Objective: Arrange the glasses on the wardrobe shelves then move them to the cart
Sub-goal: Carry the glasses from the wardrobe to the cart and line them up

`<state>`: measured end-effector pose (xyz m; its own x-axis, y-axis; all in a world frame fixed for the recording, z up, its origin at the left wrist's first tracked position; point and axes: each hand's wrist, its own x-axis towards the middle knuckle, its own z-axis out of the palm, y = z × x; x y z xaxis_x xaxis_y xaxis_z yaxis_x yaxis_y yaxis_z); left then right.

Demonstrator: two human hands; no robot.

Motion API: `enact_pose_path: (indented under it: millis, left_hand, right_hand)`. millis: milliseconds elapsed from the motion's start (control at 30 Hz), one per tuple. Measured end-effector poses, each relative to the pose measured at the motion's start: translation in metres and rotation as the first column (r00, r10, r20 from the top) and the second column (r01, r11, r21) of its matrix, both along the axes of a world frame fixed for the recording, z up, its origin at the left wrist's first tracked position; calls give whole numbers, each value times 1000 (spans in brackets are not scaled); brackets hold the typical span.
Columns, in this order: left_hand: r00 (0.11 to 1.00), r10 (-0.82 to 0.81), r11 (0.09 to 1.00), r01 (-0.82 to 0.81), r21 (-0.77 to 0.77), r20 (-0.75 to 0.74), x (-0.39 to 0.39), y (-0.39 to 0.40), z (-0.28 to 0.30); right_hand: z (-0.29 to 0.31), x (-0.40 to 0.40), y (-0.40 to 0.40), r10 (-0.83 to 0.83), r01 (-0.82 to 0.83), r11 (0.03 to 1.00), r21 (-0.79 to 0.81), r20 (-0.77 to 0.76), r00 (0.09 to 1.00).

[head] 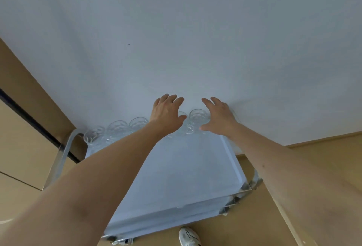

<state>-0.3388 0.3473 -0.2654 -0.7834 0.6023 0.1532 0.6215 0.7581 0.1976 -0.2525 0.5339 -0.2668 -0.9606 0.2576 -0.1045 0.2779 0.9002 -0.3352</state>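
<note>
Left hand (166, 114) and right hand (219, 117) spread, fingers straight, holding nothing, over glasses (196, 117) lining the cart (195, 177) at its 12 o'clock edge; white shoe (189, 237) at 6 o'clock

Soft dim daylight, wide-angle edge distortion

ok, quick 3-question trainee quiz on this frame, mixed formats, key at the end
1. True or false: both hands hold a glass lifted clear of the cart.
2. Multiple choice: the glasses stand A) along the cart's far edge, by the wall B) in the middle of the top tray C) on the floor.
3. Fill in: the glass with its rim in full view between the left hand and right hand stands ____ (upright / on its side).

Key: 1 false, both hands are open, fingers spread above the row. 2 A. 3 upright.
</note>
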Motion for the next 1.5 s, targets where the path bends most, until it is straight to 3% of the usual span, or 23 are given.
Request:
enact_pose_path:
  millis: [267, 567, 800, 1500]
  left_hand:
    - [989, -129, 983, 136, 121, -70, 55, 19, 65]
    - [934, -319, 931, 340, 131, -160, 118, 90, 128]
    - [857, -469, 850, 503, 154, -211, 179, 186, 162]
    - [611, -786, 564, 773, 291, -100, 429, 510, 222]
  right_hand:
    - [59, 78, -3, -125, 131, 990, 50, -120, 985]
    - [118, 167, 46, -329, 347, 937, 48, -221, 918]
    - [150, 252, 111, -482, 509, 860, 40, -269, 834]
    - [208, 539, 358, -763, 832, 551, 65, -363, 534]
